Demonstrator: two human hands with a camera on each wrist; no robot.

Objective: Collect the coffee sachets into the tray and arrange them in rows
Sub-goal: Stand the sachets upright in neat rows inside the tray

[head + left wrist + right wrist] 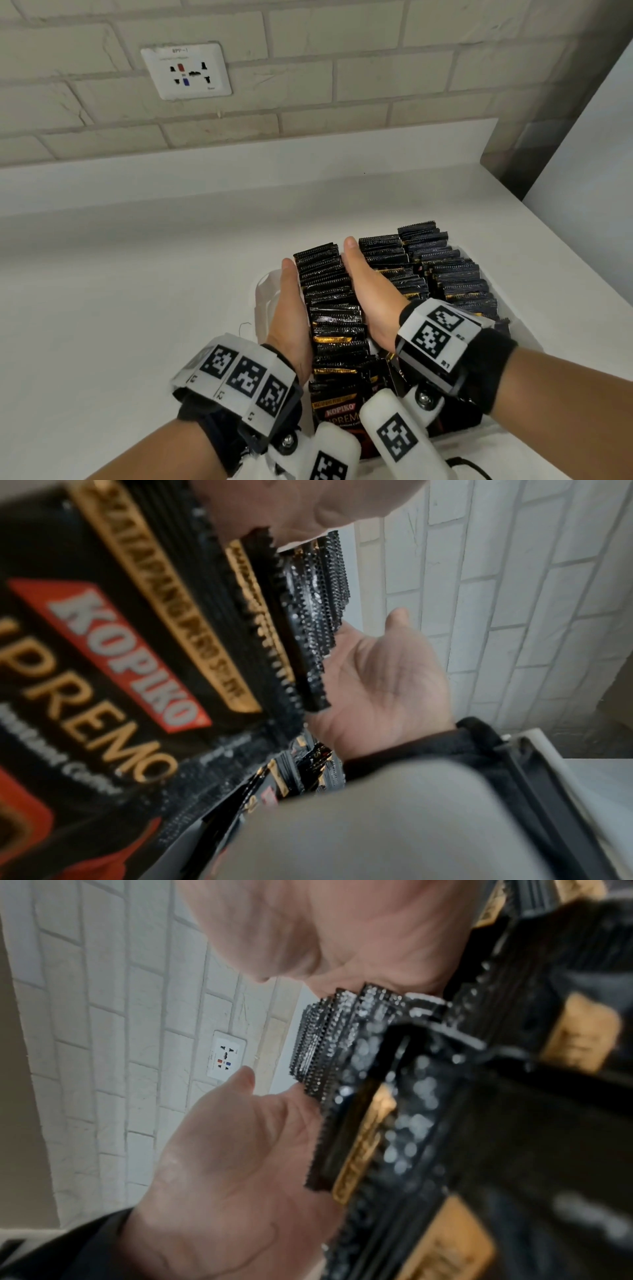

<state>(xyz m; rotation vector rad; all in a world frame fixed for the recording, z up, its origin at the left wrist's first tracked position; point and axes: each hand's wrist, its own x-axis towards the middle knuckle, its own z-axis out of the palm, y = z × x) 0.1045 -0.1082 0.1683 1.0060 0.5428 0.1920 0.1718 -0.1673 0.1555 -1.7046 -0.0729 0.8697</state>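
Black Kopiko coffee sachets stand on edge in three rows inside a clear plastic tray [264,291]. My left hand [291,308] lies flat against the left side of the left row [334,308]. My right hand [373,294] presses flat against that row's right side, fingers straight. The row's front sachet [339,407] shows its label. The middle row [394,270] and right row [455,274] stand beyond my right hand. The left wrist view shows the front sachet [113,647] close up with the right hand [383,674] behind it. In the right wrist view, the left hand [232,1164] lies flat against the sachets [445,1123].
The tray sits on a white counter [137,274] near its right edge. A brick wall with a power socket [186,70] stands behind. A white panel [599,171] rises at the right. A thin bit of wire [245,327] lies left of the tray.
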